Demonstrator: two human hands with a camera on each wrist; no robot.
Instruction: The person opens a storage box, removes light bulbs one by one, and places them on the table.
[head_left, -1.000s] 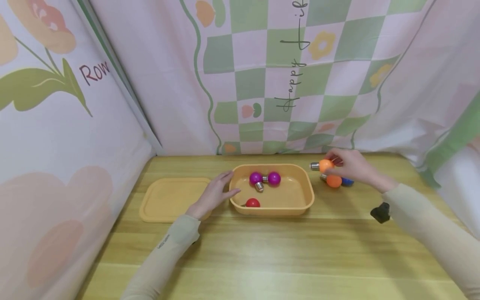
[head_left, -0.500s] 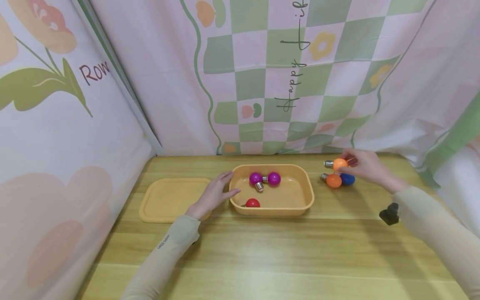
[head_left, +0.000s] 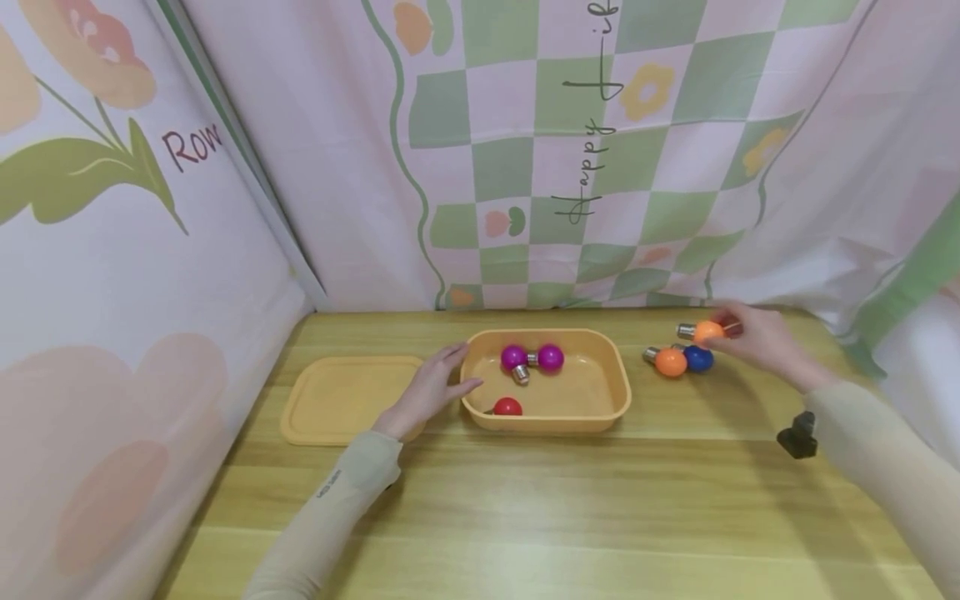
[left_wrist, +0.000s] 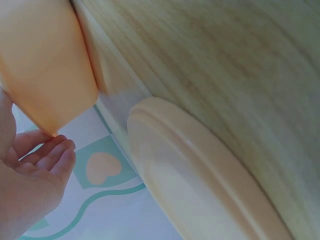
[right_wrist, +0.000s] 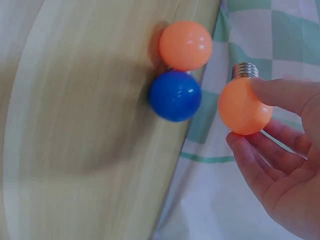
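Right hand [head_left: 759, 337] pinches orange bulb [head_left: 708, 333] | left hand [head_left: 424, 392], loosely spread, touches tub [head_left: 551, 423] | risk: loosened pinch could drop bulb

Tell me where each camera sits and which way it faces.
Head: on the head, looking forward and down at the yellow rectangular plastic box; left hand, right hand and beige fabric sleeves show.
Left wrist: worn there, facing its hand, the box's outer side and the flat yellow plastic lid.
Right wrist: worn there, facing its hand pinching a shiny orange round bulb.
Head and right wrist share that bulb and the blue round bulb.
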